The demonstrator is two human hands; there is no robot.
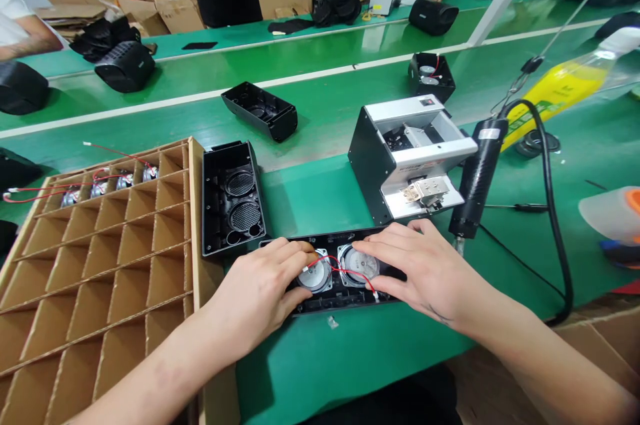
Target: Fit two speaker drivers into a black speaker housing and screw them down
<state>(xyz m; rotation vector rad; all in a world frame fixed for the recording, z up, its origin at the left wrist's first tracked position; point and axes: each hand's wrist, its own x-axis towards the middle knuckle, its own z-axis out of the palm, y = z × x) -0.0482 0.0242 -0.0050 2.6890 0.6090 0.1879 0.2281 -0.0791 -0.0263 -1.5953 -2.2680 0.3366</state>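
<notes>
A black plastic speaker housing (pixel 345 305) lies on the green bench in front of me, its hollow side up. Two round silver speaker drivers sit in it side by side, each with thin red wires ending in a small white plug. My left hand (pixel 265 281) grips the left speaker driver (pixel 314 277), thumb at the near edge and fingers at the far edge. Around the right speaker driver (pixel 364 265), my right hand (pixel 420 268) has its thumb and fingers curved against the rim. Some left fingertips are partly hidden.
At left stands a divided cardboard box (pixel 100 265) with several drivers in its far row. Beside it is another open housing (pixel 233 201). A screw feeder (pixel 410 158) and a hanging electric screwdriver (pixel 477 178) are at right. Co-workers stand across the conveyor (pixel 320 95).
</notes>
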